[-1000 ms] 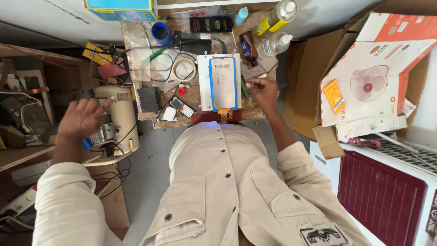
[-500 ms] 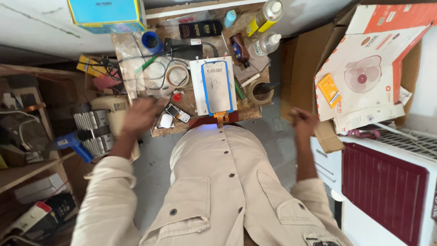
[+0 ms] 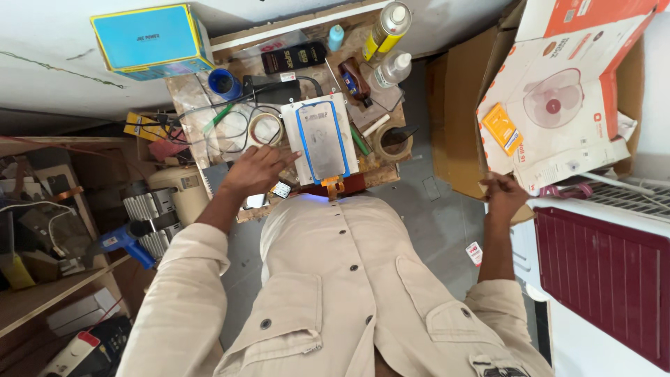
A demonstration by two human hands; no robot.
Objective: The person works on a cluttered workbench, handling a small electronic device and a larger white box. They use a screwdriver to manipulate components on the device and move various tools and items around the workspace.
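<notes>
My left hand [image 3: 257, 169] lies flat on the small wooden bench [image 3: 380, 174], fingers apart, fingertips at the left edge of a white pad [image 3: 299, 146]. A phone screen with a blue frame [image 3: 322, 142] rests on that pad, its orange flex cable hanging over the near edge. My right hand [image 3: 504, 196] is stretched out to the right, off the bench, at the lower corner of a white and orange fan carton [image 3: 558, 98]. Its fingers are loosely spread and I see nothing in it.
Tape rolls [image 3: 265, 128], cables, bottles [image 3: 387, 28], a blue cup [image 3: 224, 83] and a blue box [image 3: 150, 40] crowd the bench. A blue tool [image 3: 125, 241] and a cream machine [image 3: 178, 188] stand at the left. A dark red cabinet [image 3: 600, 269] is at the right.
My left hand has swung from the machine at the left onto the bench beside the pad. My right hand has left the bench and moved right to the carton.
</notes>
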